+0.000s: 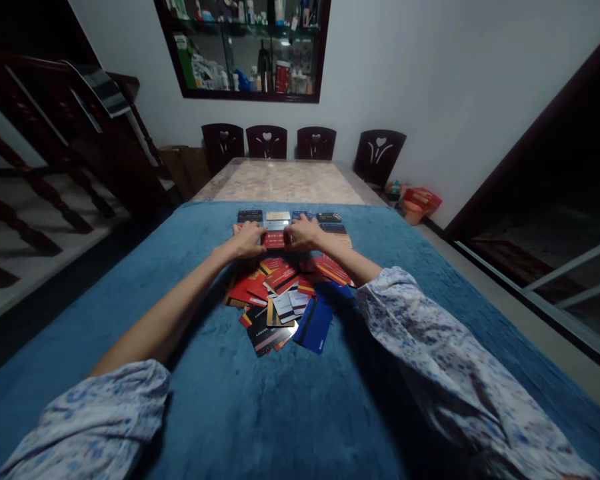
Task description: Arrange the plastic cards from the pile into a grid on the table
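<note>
As fingers [257, 235] flank rectangular card [275, 241], mottled cloth [230, 407] beneath

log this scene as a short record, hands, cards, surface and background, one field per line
left hand: left hand at the left end of a red card
right hand: right hand at the same card's right end
farthest row: four cards, including a pale card and a dark card
nearer the person: a loose, overlapping pile of cards, with a blue card at its near edge
surface: blue cloth over the near part of a table
background: four dark chairs beyond the table
</note>
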`<state>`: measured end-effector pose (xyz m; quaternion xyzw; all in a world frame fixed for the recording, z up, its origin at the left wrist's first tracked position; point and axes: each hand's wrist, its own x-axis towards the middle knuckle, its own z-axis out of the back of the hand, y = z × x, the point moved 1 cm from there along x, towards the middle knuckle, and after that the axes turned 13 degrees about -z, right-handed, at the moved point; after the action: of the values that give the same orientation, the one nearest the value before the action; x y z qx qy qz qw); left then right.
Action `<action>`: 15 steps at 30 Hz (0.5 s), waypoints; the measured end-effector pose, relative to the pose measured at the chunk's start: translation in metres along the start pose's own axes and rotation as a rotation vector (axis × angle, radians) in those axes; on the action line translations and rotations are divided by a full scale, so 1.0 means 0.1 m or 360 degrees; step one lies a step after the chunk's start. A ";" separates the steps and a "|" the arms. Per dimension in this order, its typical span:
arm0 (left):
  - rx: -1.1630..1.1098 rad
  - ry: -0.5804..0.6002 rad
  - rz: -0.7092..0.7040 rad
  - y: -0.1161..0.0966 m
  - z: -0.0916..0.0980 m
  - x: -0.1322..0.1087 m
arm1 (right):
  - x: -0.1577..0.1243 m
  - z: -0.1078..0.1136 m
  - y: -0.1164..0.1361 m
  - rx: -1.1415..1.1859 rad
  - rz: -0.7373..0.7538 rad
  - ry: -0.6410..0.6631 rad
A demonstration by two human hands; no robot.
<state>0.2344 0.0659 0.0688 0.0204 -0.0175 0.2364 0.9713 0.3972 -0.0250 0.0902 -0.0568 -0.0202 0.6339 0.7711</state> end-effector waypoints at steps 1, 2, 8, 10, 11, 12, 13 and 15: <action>0.0010 0.0019 0.0013 0.01 0.00 0.02 | 0.03 0.00 0.00 0.0000 -0.0007 0.0015; 0.0020 0.0039 0.0022 0.02 0.00 0.04 | 0.06 0.00 0.00 -0.0001 -0.0010 0.0029; 0.0040 0.0116 0.0035 0.07 -0.06 0.14 | 0.22 -0.06 0.00 -0.0053 0.0011 0.0116; 0.0021 0.0134 0.0041 0.08 -0.09 0.16 | 0.25 -0.08 0.00 -0.0055 0.0014 0.0136; 0.0009 0.0140 0.0040 0.08 -0.10 0.16 | 0.27 -0.09 0.00 -0.0055 0.0020 0.0141; -0.0002 0.0144 0.0038 0.09 -0.10 0.17 | 0.29 -0.09 0.00 -0.0057 0.0028 0.0144; -0.0009 0.0150 0.0033 0.09 -0.11 0.17 | 0.30 -0.09 0.00 -0.0061 0.0035 0.0148; -0.0006 0.0165 0.0025 0.10 -0.13 0.18 | 0.34 -0.10 0.01 -0.0083 0.0046 0.0166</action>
<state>0.2456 0.0839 0.0573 0.0060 0.0323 0.2447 0.9690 0.4043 0.0082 0.0784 -0.1101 0.0045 0.6403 0.7602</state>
